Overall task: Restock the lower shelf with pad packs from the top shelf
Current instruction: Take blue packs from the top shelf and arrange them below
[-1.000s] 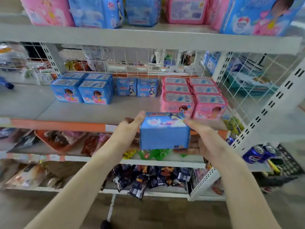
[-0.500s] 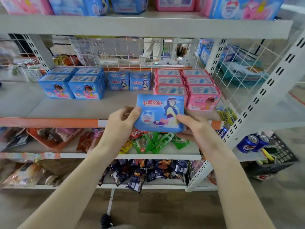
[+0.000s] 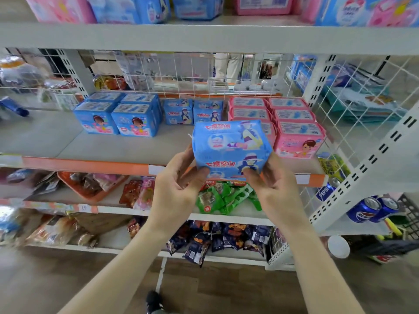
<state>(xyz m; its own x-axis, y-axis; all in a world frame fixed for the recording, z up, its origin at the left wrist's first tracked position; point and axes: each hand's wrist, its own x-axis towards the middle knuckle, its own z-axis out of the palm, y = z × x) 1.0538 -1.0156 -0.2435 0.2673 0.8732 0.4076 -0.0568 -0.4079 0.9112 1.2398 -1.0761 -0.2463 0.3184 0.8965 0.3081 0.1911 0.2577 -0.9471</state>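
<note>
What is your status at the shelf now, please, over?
Left hand and right hand grip the blue pad pack. Pack held before lower shelf, not set down. Pink packs close on its right.
</note>
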